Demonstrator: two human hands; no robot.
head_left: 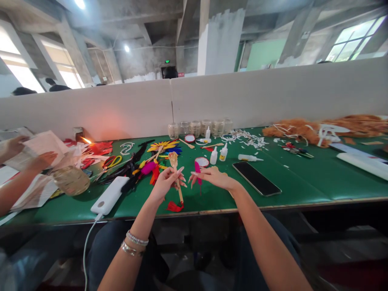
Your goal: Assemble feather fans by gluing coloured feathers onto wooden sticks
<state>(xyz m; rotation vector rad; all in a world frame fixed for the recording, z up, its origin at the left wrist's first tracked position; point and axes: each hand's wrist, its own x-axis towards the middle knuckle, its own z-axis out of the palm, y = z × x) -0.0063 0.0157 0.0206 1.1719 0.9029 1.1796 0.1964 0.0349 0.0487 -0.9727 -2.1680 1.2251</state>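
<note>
My left hand (165, 184) is closed around a slim wooden handle (181, 195), held upright above the table edge. Its rounded, shiny golden top (173, 158) rises over my fingers, and a red tassel (175, 207) hangs at the lower end. To the right, my right hand (214, 178) pinches a magenta feather (198, 169) near the handle without touching it. Behind the left hand lies a feather fan (163, 146) in yellow and blue, beside several loose coloured feathers (149, 167). Small white glue bottles (214, 156) stand beyond the right hand.
A phone (257, 178) lies at right; a white power bank (110, 195) with a cable lies at left. Yellow-handled scissors (112, 161) and a burning flame (86, 140) are farther left, near a co-worker's hands (45, 159). Glass jars (195, 128) line the partition (127, 107).
</note>
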